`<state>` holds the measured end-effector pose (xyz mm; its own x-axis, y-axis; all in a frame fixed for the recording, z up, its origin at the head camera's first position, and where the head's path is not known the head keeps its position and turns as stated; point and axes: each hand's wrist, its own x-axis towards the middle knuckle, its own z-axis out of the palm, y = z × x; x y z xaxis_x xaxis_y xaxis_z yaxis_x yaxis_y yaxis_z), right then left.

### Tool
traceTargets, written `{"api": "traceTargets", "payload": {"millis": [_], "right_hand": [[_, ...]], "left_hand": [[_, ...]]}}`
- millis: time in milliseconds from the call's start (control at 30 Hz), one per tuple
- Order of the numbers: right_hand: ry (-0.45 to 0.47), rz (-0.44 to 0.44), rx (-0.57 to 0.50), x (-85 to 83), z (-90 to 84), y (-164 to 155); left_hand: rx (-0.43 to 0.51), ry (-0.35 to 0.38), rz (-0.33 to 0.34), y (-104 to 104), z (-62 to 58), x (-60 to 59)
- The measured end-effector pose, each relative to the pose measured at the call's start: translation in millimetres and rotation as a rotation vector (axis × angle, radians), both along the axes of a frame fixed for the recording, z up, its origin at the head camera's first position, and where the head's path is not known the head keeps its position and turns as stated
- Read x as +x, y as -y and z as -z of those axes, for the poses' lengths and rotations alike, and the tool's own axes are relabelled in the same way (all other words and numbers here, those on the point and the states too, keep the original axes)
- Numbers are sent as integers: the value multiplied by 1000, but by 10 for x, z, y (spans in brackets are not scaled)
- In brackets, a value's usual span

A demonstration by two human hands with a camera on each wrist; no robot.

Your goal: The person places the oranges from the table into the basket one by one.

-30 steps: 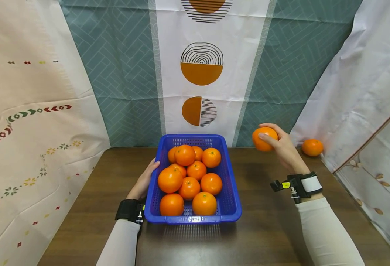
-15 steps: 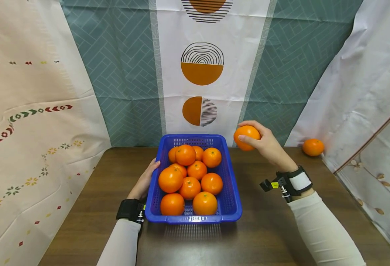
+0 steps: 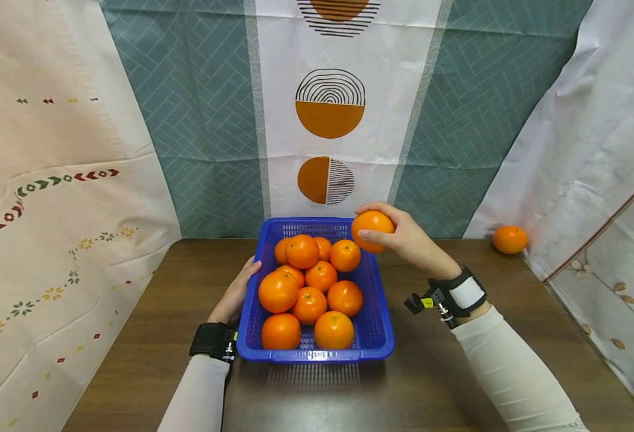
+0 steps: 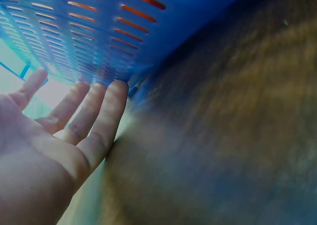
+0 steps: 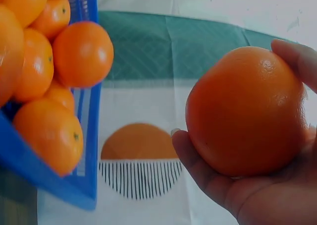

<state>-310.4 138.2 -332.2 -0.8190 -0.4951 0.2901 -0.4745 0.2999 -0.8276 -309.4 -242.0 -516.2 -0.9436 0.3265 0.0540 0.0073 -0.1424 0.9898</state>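
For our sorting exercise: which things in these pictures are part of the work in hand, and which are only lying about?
In the work:
- held orange, gripped by the right hand above the basket's far right corner
- blue basket of oranges, steadied by the left hand, fingers straight against its side

Lying about:
- lone orange at the table's far right edge
- patterned backdrop cloths

I see a blue basket (image 3: 375,336) of glossy perforated plastic. The orange (image 3: 371,230) in my right hand (image 3: 409,243) has a smooth, slightly dimpled, waxy-shiny skin. The counter (image 3: 446,384) is dark wood grain with a satin sheen. The backdrop (image 3: 198,120) is matt printed cloth, creased. My sleeves (image 3: 511,378) are matt knit fabric.
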Motion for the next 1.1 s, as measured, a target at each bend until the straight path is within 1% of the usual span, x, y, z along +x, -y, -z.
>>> {"api": "traceTargets", "payload": {"millis": [133, 300, 433, 567, 667, 733, 800, 867, 933, 1100], "right_hand": [[-9, -58, 42, -21, 47, 140], [-1, -98, 71, -30, 110, 254], [-17, -147, 82, 20, 111, 351], [-25, -190, 112, 109, 125, 487], [-40, -245, 167, 172, 167, 593], [-54, -302, 200, 198, 204, 656], [-50, -358, 226, 220, 237, 708], [-33, -393, 252, 231, 274, 748], [-22, -409, 278, 238, 305, 779], [-38, -425, 327, 251, 369, 838]], "left_hand": [[-4, 7, -9, -5, 6, -3], [8, -2, 9, -19, 12, -3], [7, -10, 13, -14, 7, -6], [11, -8, 15, -6, 1, -13], [14, -9, 17, -5, 0, -14], [20, -8, 17, -7, 2, -12], [21, -8, 16, -5, 3, -9], [22, -9, 16, -2, 6, -8], [23, -10, 16, 3, 10, -8], [20, -9, 12, 9, 10, -6]]}}
